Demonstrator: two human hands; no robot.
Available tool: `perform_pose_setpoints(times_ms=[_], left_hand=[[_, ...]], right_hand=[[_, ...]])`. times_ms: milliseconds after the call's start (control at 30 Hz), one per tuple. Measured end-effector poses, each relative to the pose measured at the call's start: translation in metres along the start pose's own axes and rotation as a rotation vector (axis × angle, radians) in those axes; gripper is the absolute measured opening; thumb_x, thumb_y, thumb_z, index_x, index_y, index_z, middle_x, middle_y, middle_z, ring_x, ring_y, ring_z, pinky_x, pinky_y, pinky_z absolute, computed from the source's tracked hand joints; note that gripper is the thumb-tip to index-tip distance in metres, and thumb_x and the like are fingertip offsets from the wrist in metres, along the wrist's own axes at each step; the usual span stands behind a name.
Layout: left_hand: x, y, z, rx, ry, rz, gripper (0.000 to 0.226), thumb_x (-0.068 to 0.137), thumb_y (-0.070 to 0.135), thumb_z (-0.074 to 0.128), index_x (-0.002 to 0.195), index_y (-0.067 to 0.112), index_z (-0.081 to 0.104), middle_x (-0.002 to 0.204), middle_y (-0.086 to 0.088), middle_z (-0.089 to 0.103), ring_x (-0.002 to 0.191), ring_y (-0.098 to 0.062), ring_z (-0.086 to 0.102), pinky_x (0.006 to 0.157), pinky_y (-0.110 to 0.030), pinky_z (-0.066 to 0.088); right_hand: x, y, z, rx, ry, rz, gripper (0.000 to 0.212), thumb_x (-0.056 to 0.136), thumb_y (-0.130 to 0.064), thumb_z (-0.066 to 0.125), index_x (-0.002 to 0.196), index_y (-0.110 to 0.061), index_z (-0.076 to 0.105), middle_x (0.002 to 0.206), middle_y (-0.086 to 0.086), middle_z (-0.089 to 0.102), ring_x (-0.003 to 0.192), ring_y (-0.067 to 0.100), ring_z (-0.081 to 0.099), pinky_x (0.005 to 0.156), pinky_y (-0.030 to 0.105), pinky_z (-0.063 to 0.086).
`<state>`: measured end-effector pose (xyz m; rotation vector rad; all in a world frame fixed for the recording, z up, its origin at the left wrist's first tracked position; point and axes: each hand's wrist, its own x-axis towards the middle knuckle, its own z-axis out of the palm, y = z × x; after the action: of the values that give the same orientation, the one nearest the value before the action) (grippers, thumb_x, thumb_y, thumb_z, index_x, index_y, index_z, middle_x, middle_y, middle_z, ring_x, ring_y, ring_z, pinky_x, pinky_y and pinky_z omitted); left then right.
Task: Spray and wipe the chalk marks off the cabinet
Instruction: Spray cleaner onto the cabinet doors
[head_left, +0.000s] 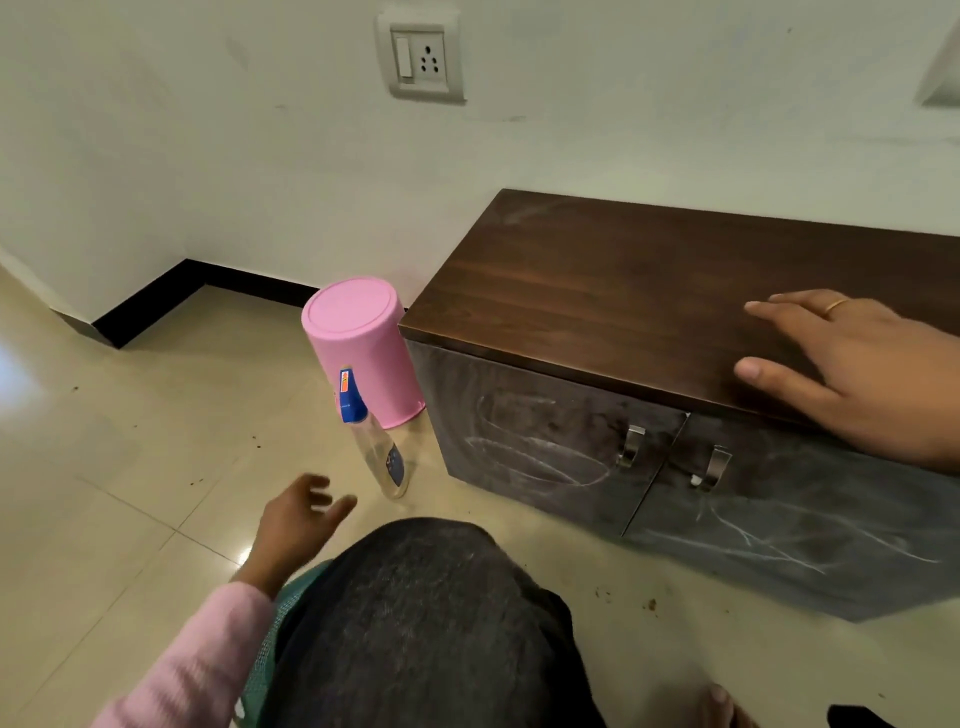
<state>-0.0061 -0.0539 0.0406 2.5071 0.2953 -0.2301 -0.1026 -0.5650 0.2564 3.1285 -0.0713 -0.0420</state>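
Observation:
A low dark wooden cabinet (623, 291) stands against the wall, with white chalk marks (535, 457) scrawled over both grey doors. A clear spray bottle (382, 452) with a blue nozzle stands on the floor just left of the cabinet. My left hand (296, 519) hovers near the floor a little left of the bottle, fingers loosely spread, touching nothing. My right hand (852, 364) lies flat on the cabinet top near its front edge, fingers straight, a ring on one finger. No cloth is visible.
A pink upturned plastic container (363, 348) stands on the floor against the cabinet's left corner, behind the bottle. My knee (426, 613) in dark fabric fills the lower middle. A wall socket (421, 57) sits above. Beige floor tiles (130, 457) carry small crumbs.

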Motion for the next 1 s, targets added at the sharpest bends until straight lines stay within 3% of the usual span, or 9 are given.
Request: perform_pose_setpoints(times_ms=[100, 233, 333, 467, 567, 633, 833, 1000], left_hand=[[0.022, 0.049, -0.008, -0.224, 0.016, 0.045, 0.088, 0.076, 0.047, 0.082, 0.145, 0.015, 0.037, 0.133, -0.002, 0.056, 0.112, -0.022, 0.061, 0.092, -0.040, 0.053], [0.046, 0.079, 0.001, -0.339, 0.033, 0.106, 0.102, 0.075, 0.039, 0.084, 0.154, 0.020, 0.022, 0.149, -0.003, 0.045, 0.121, -0.025, 0.055, 0.098, -0.045, 0.050], [0.062, 0.091, 0.012, -0.382, 0.081, 0.081, 0.092, 0.081, 0.040, 0.080, 0.153, 0.021, 0.025, 0.142, -0.005, 0.052, 0.111, -0.026, 0.060, 0.095, -0.048, 0.052], [0.084, 0.089, 0.019, -0.167, 0.210, 0.043, 0.063, 0.087, 0.046, 0.069, 0.140, 0.024, 0.043, 0.123, -0.009, 0.064, 0.102, -0.033, 0.063, 0.098, -0.053, 0.050], [0.085, 0.087, 0.028, -0.365, 0.137, 0.055, 0.045, 0.091, 0.031, 0.070, 0.129, 0.016, 0.053, 0.109, -0.008, 0.061, 0.094, -0.029, 0.058, 0.091, -0.046, 0.051], [0.079, 0.080, 0.036, -0.367, 0.145, 0.074, 0.033, 0.092, 0.029, 0.068, 0.118, 0.014, 0.054, 0.098, -0.007, 0.059, 0.087, -0.028, 0.054, 0.081, -0.042, 0.048], [0.058, 0.074, 0.042, -0.227, 0.202, 0.174, 0.040, 0.095, 0.030, 0.065, 0.127, 0.009, 0.055, 0.105, -0.007, 0.062, 0.091, -0.026, 0.056, 0.083, -0.037, 0.042], [0.016, 0.076, 0.015, -0.348, 0.298, 0.167, 0.038, 0.094, 0.030, 0.067, 0.125, 0.009, 0.057, 0.103, -0.006, 0.061, 0.091, -0.030, 0.059, 0.082, -0.037, 0.041]], right_hand=[[-0.002, -0.021, -0.004, 0.035, -0.020, -0.069, 0.082, 0.084, -0.078, 0.019, 0.152, -0.032, 0.026, 0.156, 0.000, 0.032, 0.135, 0.026, 0.042, 0.104, 0.046, 0.045], [-0.010, -0.052, -0.008, 0.026, 0.017, -0.195, 0.079, 0.088, -0.074, 0.017, 0.153, -0.030, 0.027, 0.155, -0.003, 0.033, 0.135, 0.020, 0.041, 0.107, 0.041, 0.042], [-0.010, -0.060, -0.004, 0.007, 0.065, -0.266, 0.077, 0.092, -0.073, 0.014, 0.152, -0.027, 0.031, 0.153, -0.001, 0.038, 0.133, 0.020, 0.044, 0.103, 0.041, 0.045], [-0.007, -0.056, -0.003, 0.047, 0.122, -0.261, 0.077, 0.092, -0.073, 0.013, 0.150, -0.027, 0.032, 0.152, -0.001, 0.039, 0.130, 0.020, 0.046, 0.102, 0.043, 0.046], [-0.011, -0.052, 0.000, 0.071, 0.151, -0.260, 0.074, 0.093, -0.072, 0.015, 0.150, -0.028, 0.033, 0.151, -0.003, 0.038, 0.130, 0.018, 0.045, 0.103, 0.040, 0.045], [-0.017, -0.048, 0.003, 0.062, 0.146, -0.248, 0.073, 0.093, -0.072, 0.015, 0.150, -0.030, 0.032, 0.151, -0.005, 0.038, 0.129, 0.017, 0.045, 0.101, 0.037, 0.045], [-0.028, -0.045, 0.004, 0.045, 0.116, -0.218, 0.074, 0.092, -0.073, 0.015, 0.149, -0.029, 0.032, 0.151, -0.004, 0.039, 0.129, 0.018, 0.046, 0.102, 0.039, 0.044], [-0.034, -0.054, -0.023, -0.001, 0.095, -0.182, 0.074, 0.093, -0.073, 0.017, 0.150, -0.028, 0.031, 0.152, -0.001, 0.037, 0.131, 0.023, 0.044, 0.104, 0.045, 0.044]])
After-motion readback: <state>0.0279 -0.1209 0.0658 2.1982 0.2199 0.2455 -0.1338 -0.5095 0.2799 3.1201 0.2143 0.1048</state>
